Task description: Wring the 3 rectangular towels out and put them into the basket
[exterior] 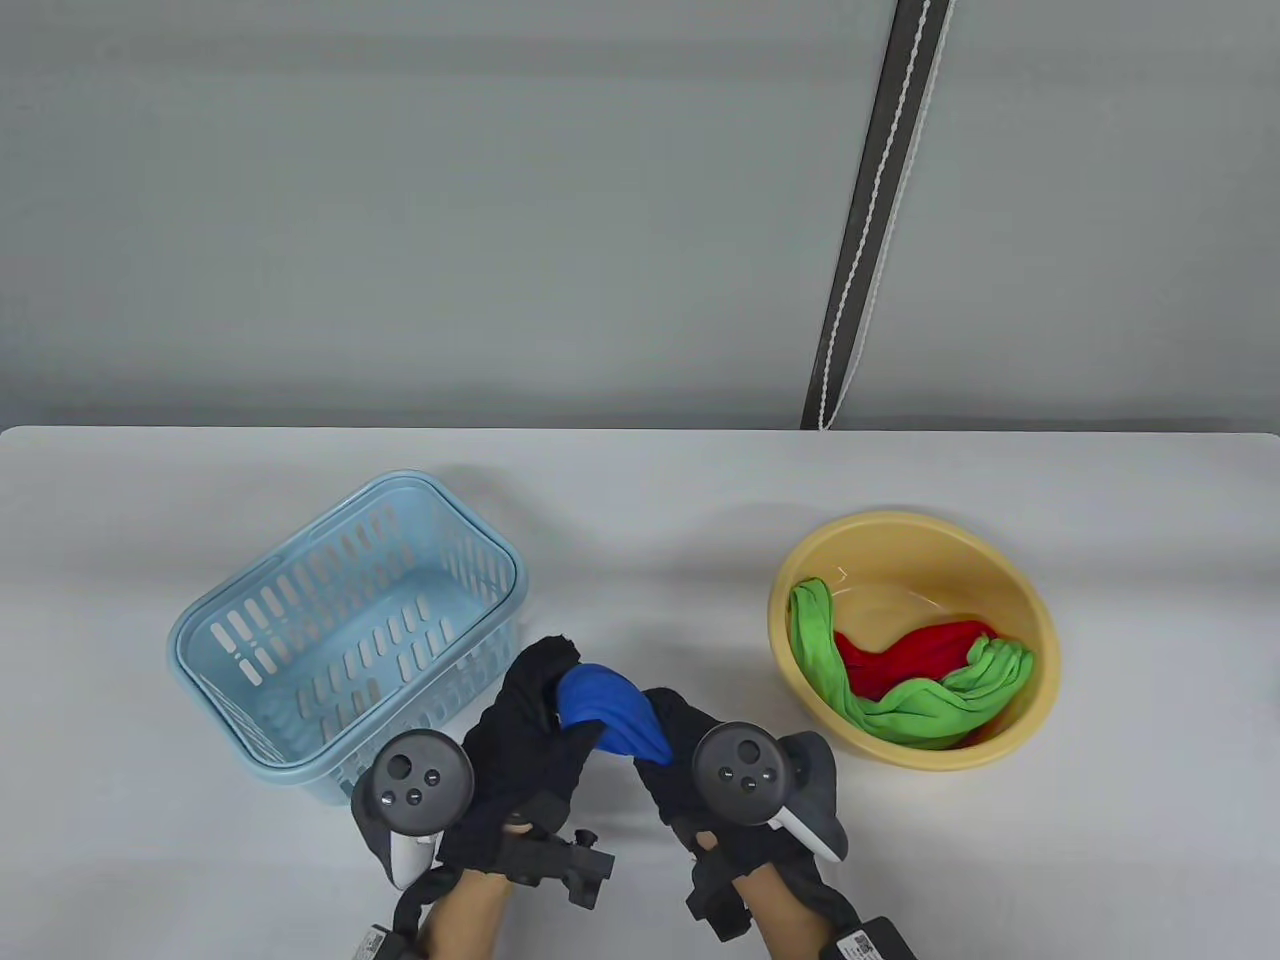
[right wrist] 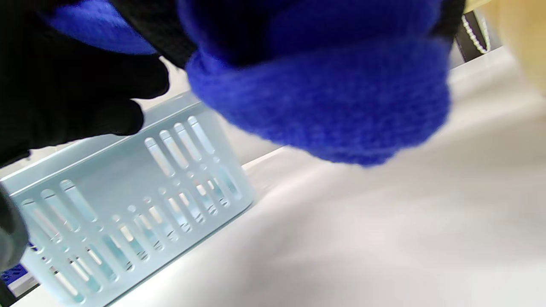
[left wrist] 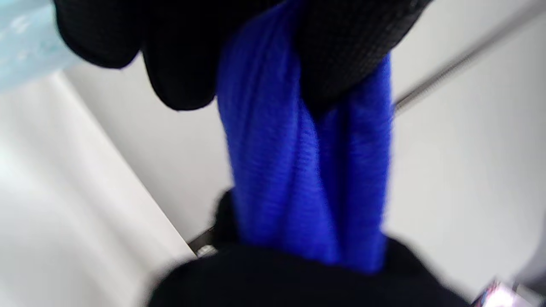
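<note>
A blue towel [exterior: 612, 715] is bunched into a short thick roll and held above the table between both gloved hands. My left hand [exterior: 530, 715] grips its left end, my right hand [exterior: 675, 745] grips its right end. In the left wrist view the blue towel [left wrist: 307, 170] stretches taut and creased between the black gloves. Its bulging fold, the blue towel [right wrist: 324, 98], fills the top of the right wrist view. The light blue slotted basket [exterior: 345, 640] stands empty just left of the hands. A green towel [exterior: 900, 700] and a red towel [exterior: 915, 650] lie in the yellow basin [exterior: 1000, 570].
The basket [right wrist: 128, 200] sits close beside the hands, its wall near my left glove. The yellow basin stands to the right of my right hand. A dark strap with a white cord [exterior: 875, 220] runs down the wall behind the table.
</note>
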Motion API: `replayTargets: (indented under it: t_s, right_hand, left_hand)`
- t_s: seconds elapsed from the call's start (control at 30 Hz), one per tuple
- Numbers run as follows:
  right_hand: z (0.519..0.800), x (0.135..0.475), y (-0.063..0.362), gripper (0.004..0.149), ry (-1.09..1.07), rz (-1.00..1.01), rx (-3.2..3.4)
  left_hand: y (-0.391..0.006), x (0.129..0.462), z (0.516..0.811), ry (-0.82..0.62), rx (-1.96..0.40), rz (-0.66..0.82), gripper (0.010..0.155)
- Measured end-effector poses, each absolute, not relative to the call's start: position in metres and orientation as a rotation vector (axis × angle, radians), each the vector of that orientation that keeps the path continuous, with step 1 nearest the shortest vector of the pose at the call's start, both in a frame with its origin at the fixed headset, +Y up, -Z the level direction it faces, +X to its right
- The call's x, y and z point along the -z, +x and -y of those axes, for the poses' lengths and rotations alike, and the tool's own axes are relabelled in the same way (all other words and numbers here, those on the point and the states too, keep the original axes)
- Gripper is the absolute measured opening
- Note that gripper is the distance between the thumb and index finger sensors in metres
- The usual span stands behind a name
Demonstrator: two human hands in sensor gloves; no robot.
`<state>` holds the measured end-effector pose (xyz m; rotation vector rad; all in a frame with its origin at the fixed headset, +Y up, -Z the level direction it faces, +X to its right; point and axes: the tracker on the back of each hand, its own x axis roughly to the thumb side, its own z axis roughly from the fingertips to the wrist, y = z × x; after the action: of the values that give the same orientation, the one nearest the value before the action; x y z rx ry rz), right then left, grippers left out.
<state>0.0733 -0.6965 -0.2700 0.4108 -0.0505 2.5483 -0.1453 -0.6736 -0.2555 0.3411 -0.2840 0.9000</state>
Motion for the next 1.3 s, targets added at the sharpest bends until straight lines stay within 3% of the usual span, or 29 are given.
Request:
replayTargets:
  t_s: [0.13, 0.23, 0.37, 0.53, 0.7, 0.77, 0.97, 1.2, 1.3]
  right_hand:
    - [0.697, 0.276, 0.09, 0.046, 0.364, -0.04, -2.588]
    - [0.698, 0.281, 0.101, 0.047, 0.336, -0.18, -2.581]
    - [0.703, 0.289, 0.104, 0.047, 0.404, -0.469, -2.405]
    - [0.71, 0.289, 0.094, 0.048, 0.557, -0.754, -2.102]
    - [0.713, 0.291, 0.094, 0.047, 0.587, -0.829, -1.952]
    - [0.713, 0.29, 0.091, 0.046, 0.596, -0.842, -1.924]
    - [0.71, 0.283, 0.082, 0.046, 0.564, -0.81, -2.015]
    - [0.705, 0.273, 0.069, 0.048, 0.511, -0.624, -2.391]
    - [0.706, 0.272, 0.067, 0.047, 0.51, -0.519, -2.532]
  left_hand:
    - [-0.127, 0.243, 0.665, 0.434, -0.347, 0.583, 0.078]
    - [-0.11, 0.233, 0.668, 0.428, -0.073, 0.781, 0.088]
    - [-0.083, 0.222, 0.674, 0.46, 0.259, 0.885, 0.102]
    - [-0.06, 0.218, 0.686, 0.482, 0.571, 0.885, 0.114]
    - [-0.064, 0.223, 0.684, 0.509, 0.441, 0.847, 0.11]
    - [-0.067, 0.225, 0.682, 0.546, 0.394, 0.836, 0.101]
    - [-0.083, 0.24, 0.685, 0.484, 0.225, 0.742, 0.07]
    - [-0.088, 0.248, 0.689, 0.4, 0.219, 0.634, 0.038]
    - [-0.084, 0.25, 0.689, 0.35, 0.247, 0.599, 0.038]
